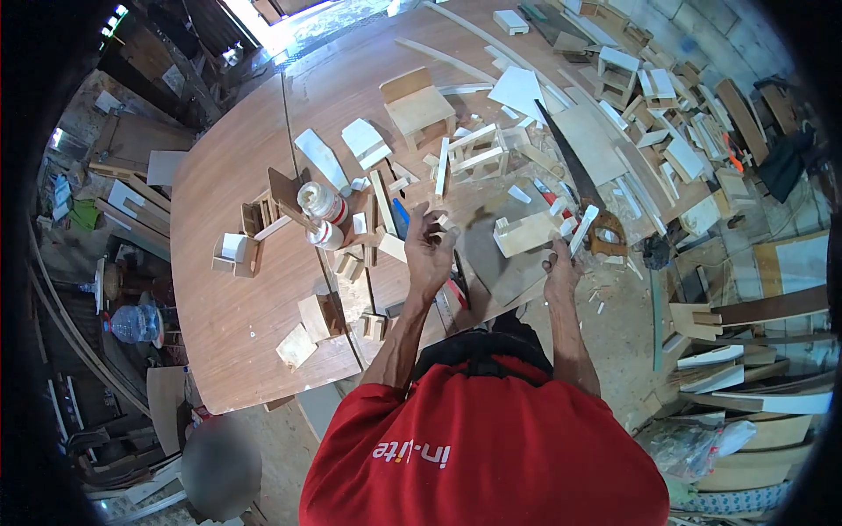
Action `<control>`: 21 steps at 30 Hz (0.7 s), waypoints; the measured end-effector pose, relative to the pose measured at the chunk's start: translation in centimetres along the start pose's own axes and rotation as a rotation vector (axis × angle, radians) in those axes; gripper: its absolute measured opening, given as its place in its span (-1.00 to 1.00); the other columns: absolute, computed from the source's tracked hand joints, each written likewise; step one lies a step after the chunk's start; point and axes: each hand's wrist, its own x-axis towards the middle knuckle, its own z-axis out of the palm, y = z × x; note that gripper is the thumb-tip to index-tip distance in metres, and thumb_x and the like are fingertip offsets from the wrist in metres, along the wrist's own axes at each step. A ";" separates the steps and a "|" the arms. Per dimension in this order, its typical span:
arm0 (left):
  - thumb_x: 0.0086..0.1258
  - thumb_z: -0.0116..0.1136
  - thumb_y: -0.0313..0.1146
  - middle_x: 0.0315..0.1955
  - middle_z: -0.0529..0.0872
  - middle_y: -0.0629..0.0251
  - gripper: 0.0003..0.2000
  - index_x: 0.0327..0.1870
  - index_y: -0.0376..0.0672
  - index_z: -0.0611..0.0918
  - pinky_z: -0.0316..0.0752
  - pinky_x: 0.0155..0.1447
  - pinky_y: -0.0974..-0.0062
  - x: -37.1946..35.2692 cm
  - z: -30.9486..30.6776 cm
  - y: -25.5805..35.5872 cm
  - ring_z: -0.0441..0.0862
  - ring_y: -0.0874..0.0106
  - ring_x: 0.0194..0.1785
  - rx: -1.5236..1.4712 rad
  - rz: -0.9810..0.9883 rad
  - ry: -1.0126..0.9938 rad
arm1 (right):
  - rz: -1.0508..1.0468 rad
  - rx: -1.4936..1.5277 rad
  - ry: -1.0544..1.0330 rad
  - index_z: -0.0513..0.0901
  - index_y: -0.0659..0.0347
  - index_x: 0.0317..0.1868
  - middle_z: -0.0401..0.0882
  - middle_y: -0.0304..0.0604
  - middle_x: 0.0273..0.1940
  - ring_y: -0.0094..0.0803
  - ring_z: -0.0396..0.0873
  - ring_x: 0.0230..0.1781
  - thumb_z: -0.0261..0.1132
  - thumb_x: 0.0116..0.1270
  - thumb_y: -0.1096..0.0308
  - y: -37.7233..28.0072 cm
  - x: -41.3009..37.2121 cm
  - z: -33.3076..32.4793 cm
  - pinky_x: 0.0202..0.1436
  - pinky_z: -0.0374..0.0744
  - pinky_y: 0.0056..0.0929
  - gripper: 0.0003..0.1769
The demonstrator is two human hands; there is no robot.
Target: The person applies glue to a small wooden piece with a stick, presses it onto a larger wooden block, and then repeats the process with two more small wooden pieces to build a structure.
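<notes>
Over the near part of the wooden table, my left hand (431,250) has its fingers curled round a small pale wood block (443,223). My right hand (562,265) is at the near right corner of a flat light-wood piece (528,233) with small upright blocks at its ends, fingertips closed on that corner. A blue tool (401,214) lies left of my left hand. Beyond my right hand are a handsaw (574,162) and a red tool (545,190). Two glue-stained jars (323,203) stand further left.
Small wooden chairs and offcuts lie over the table (228,175). A little chair (417,105) stands at the back. Wood scraps pile up at the right (684,158). A water bottle (133,323) and a blurred round shape (221,469) are at the left.
</notes>
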 end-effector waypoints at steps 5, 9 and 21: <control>0.24 0.27 -0.50 -0.19 0.68 0.07 -0.41 0.29 -0.35 0.30 0.54 -0.19 0.49 0.3 0.4 2.5 0.63 0.40 -0.23 0.287 0.092 0.026 | -0.011 0.013 -0.002 0.58 0.04 -0.21 0.53 -0.43 -0.42 -0.73 0.27 -0.57 0.42 0.19 0.28 -0.4 -0.4 0.4 -0.51 0.29 -0.63 -0.79; 0.23 0.27 -0.44 -0.22 0.70 -0.09 -0.41 0.27 -0.38 0.30 0.58 -0.09 0.32 1.0 0.9 5.1 0.70 0.17 -0.16 0.391 0.151 -0.014 | -0.001 0.003 -0.022 0.56 0.09 -0.19 0.49 -0.40 -0.36 -0.66 0.31 -0.48 0.48 0.15 0.21 -0.5 -0.4 0.2 -0.48 0.33 -0.63 -0.69; 0.22 0.34 -0.33 -0.30 0.71 -0.15 -0.26 0.32 -0.50 0.20 0.60 -0.28 0.36 1.7 1.3 8.2 0.72 0.26 -0.31 0.487 0.119 0.014 | -0.003 -0.014 0.009 0.58 0.10 -0.22 0.48 -0.42 -0.40 -0.68 0.31 -0.50 0.48 0.14 0.21 -0.9 -1.3 0.9 -0.50 0.34 -0.61 -0.70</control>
